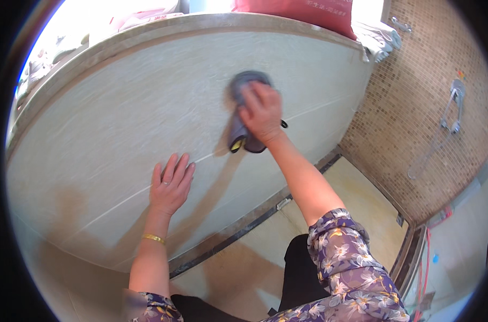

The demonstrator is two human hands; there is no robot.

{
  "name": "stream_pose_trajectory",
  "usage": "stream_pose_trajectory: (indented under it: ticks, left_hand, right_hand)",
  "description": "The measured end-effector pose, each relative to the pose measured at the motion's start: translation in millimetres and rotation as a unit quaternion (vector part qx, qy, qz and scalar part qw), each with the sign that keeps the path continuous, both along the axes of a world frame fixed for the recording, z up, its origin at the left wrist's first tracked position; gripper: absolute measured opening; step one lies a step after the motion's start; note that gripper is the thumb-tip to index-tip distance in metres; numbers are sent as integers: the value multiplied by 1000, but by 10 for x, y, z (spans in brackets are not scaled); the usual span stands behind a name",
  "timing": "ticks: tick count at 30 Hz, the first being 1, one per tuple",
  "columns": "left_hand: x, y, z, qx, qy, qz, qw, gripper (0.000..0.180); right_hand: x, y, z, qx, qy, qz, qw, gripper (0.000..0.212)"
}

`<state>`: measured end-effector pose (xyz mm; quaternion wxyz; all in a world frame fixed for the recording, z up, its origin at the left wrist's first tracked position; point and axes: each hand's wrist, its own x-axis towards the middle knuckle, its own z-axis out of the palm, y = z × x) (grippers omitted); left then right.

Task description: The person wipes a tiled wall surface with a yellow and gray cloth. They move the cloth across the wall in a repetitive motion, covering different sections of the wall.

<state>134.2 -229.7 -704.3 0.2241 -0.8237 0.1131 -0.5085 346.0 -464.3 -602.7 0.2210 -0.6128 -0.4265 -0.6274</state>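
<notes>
A bunched grey cloth with dark edging is pressed against the pale tiled wall under my right hand. Its lower end hangs down in folds, and a bit of yellow shows there. The fingers of that hand curl over the cloth, slightly blurred. Lower and to the left, my left hand rests flat on the same wall with its fingers stretched out and nothing in it. It wears a ring and a gold bracelet.
Along the top of the wall runs a stone ledge bearing a red bag and folded white towels. On the mosaic wall at right hangs a hand shower with its hose. A dark drain strip edges the floor.
</notes>
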Motion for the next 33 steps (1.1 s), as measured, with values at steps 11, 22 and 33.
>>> stream_pose_trajectory:
  ticks: [11,22,33]
  left_hand:
    - [-51,25,-137,38,-27,66,997,37]
    - [1484,-1591,868,-62,-55,-49,995,50]
    - [1854,-1686,912,-13,-78,84,993,55]
  right_hand:
    - [377,-118,100,-72,-105,123,984,53]
    - [1155,-776,-91,-90,-105,138,981,51]
    - [1221,-984,-1042,-170,-86,164,968,33]
